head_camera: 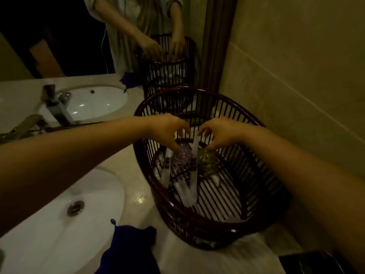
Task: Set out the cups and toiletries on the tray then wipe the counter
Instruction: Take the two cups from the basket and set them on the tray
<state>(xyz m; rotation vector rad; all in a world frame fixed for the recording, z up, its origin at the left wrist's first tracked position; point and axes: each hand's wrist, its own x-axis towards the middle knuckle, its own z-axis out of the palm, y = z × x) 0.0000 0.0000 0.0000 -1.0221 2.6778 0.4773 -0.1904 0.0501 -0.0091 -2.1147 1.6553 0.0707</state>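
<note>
Two cups, purple (182, 155) and amber (205, 161), stand inside the slatted tray (256, 123) with toiletry sachets (185, 190). Left hand (167, 129) pinches the purple, right hand (221, 133) the amber. Cloth (128, 248) at seven o'clock; counter (136, 178) seemingly unwiped.

A white oval sink (49, 224) with a metal drain (75, 208) is set in the pale tabletop at the lower left. A mirror (59, 46) stands behind it, with a metal faucet (29, 123) at its foot. Beige tiles cover the wall (296, 76) on the right.
</note>
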